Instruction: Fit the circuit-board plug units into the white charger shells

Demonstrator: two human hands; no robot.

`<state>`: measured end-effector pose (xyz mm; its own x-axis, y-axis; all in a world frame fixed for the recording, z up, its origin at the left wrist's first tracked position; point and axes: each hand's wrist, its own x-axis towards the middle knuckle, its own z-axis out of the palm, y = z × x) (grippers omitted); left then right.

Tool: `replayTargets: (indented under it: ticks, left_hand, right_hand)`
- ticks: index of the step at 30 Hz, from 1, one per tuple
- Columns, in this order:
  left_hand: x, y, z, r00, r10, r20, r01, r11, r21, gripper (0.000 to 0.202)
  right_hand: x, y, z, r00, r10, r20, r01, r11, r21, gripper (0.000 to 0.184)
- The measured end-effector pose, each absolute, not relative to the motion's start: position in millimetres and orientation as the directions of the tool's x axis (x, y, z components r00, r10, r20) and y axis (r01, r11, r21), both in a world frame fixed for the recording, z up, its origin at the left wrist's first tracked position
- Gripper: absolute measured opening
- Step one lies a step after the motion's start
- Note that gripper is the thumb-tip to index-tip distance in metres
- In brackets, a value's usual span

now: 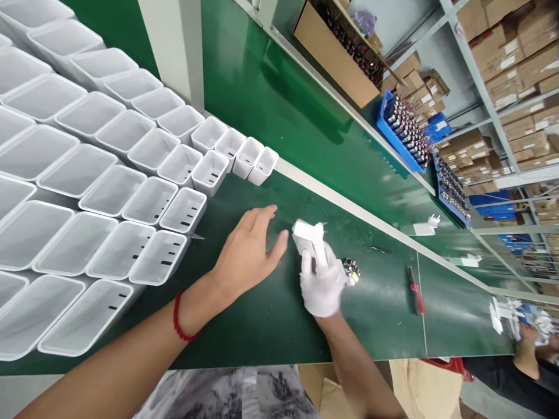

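L hand (248,253) beside white shells (131,174)

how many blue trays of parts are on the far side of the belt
2 in plain view: one blue tray below the cardboard box, a second just right of it. More blue shapes on the shelves may be others.

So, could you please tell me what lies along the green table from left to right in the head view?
White plastic housings → left hand → white adapter held in the gloved right hand → red-handled tool → a co-worker's hand.
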<state>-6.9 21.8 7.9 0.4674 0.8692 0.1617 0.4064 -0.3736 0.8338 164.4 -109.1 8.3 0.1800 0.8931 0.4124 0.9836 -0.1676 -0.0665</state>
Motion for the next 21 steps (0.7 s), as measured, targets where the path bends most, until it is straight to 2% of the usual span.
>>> replayTargets:
  ticks: [3,5,7,11,13,15,18,21]
  left_hand:
    - [-6,25,5,0.387,0.902,0.193,0.476,-0.375,0.796,0.038]
    - [-6,26,3,0.407,0.895,0.184,0.477,-0.38,0.793,0.036]
    - [-6,26,2,0.434,0.886,0.164,0.47,-0.378,0.798,0.034]
    - [-7,29,1,0.43,0.893,0.131,0.464,-0.343,0.816,0.032]
    - [-7,30,0,0.423,0.898,0.126,0.466,-0.334,0.819,0.032]
    - [-7,31,-1,0.427,0.894,0.136,0.476,-0.35,0.807,0.032]
    - [-6,31,-3,0.443,0.882,0.162,0.489,-0.389,0.78,0.031]
    - [-5,30,-4,0.449,0.873,0.192,0.493,-0.421,0.761,0.03]
  right_hand:
    - [161,-97,-11,0.128,0.864,0.486,0.985,-0.169,0.04,0.046]
    - [161,-96,-13,0.122,0.87,0.477,0.987,-0.155,0.031,0.045]
    - [162,-99,-9,0.194,0.879,0.435,0.98,-0.159,-0.116,0.044]
    - [162,-110,5,0.418,0.827,0.377,0.793,-0.13,-0.596,0.061]
    - [162,-113,13,0.483,0.784,0.389,0.7,-0.078,-0.71,0.068]
    - [165,-113,22,0.481,0.79,0.379,0.709,-0.096,-0.699,0.069]
    - [169,-106,28,0.364,0.876,0.318,0.832,-0.152,-0.534,0.072]
    - [172,-95,23,0.233,0.937,0.262,0.905,-0.11,-0.41,0.074]
